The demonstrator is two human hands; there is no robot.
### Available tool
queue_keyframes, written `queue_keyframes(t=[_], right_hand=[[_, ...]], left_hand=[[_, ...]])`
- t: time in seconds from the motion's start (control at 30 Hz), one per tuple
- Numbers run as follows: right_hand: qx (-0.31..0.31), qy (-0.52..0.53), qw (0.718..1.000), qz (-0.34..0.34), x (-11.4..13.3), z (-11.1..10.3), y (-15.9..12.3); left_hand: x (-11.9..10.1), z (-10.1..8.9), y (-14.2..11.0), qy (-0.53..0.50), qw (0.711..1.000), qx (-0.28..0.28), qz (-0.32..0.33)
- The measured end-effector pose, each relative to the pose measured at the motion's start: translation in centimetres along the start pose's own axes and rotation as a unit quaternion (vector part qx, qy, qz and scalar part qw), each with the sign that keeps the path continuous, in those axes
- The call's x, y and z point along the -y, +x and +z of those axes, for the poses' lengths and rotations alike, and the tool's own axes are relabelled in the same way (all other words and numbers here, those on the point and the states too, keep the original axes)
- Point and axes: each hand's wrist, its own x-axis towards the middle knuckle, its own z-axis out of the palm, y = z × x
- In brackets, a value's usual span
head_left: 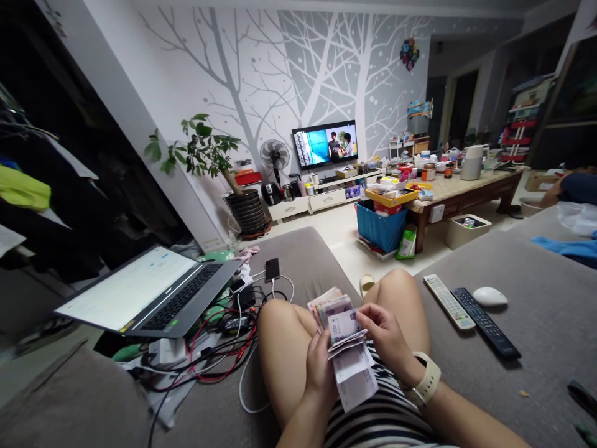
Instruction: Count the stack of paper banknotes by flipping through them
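Note:
Between my two hands is a fanned stack of banknotes, mostly pale purple, held above my lap. Some notes fold down toward the striped cloth, and several pinkish and darker ones stick out at the far end. My left hand is closed round the stack's left side, with its thumb on the notes. With thumb and finger, my right hand pinches the upper right edge of a purple note. A cream-banded watch sits on my right wrist.
An open laptop lies left beside tangled cables and a phone. Right of my legs are a white remote, a black remote and a white mouse. A cluttered table and blue bin stand ahead.

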Motion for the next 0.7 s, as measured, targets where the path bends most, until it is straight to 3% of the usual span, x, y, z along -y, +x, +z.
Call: queue_keyframes(t=[0.23, 0.53, 0.7], right_hand=[[0.004, 0.010, 1.000, -0.007, 0.24, 0.10, -0.08], [0.001, -0.016, 1.000, -0.005, -0.20, -0.03, 0.25], [-0.031, -0.048, 0.998, 0.008, -0.56, -0.23, 0.76]], left_hand=[[-0.26, 0.02, 0.04, 0.023, 0.999, 0.004, 0.021], [-0.07, -0.04, 0.16, -0.026, 0.999, 0.016, -0.008], [-0.11, -0.29, 0.09, -0.031, 0.997, 0.068, -0.020]])
